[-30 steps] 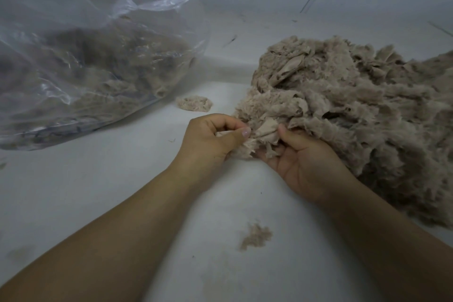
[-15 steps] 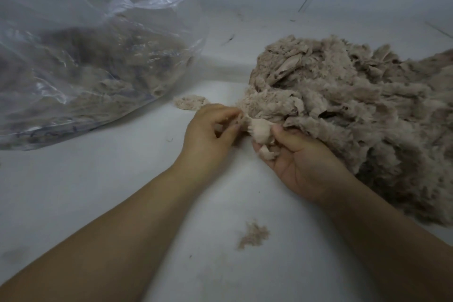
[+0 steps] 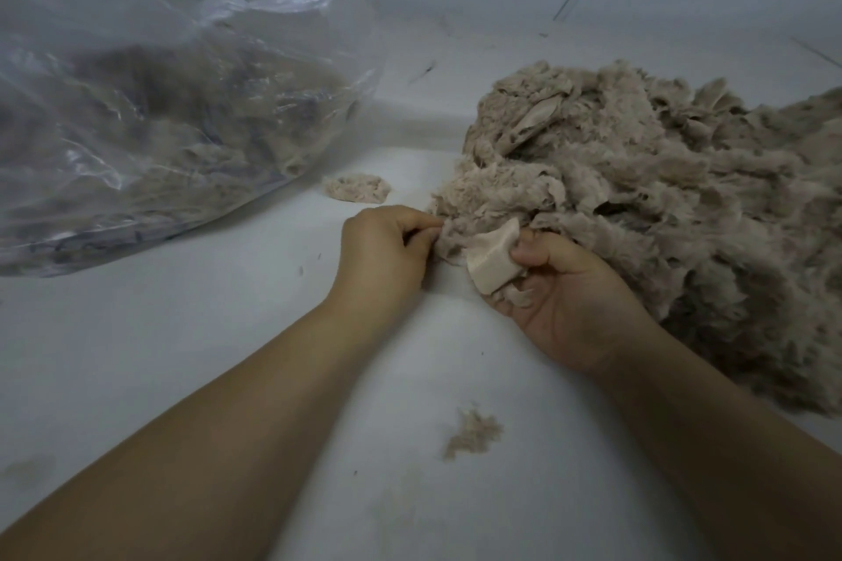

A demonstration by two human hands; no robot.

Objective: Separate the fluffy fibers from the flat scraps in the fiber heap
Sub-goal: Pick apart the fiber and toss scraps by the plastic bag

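We see the right hand (image 3: 565,301) pinching a flat scrap (image 3: 494,260), while the left hand (image 3: 387,255) seems to pinch fluffy fibers (image 3: 449,237) at the fiber heap (image 3: 660,205) edge, on a white table (image 3: 182,355).

One head-worn wide-angle view looks forward and down, close over the hands (image 3: 478,269) and white surface (image 3: 182,355).

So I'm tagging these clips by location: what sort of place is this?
Probably a plain sorting or recycling workspace, not a home. A big fiber heap lies loose on a bare white surface, beside a large clear plastic bag stuffed with similar fibers, against blank walls.
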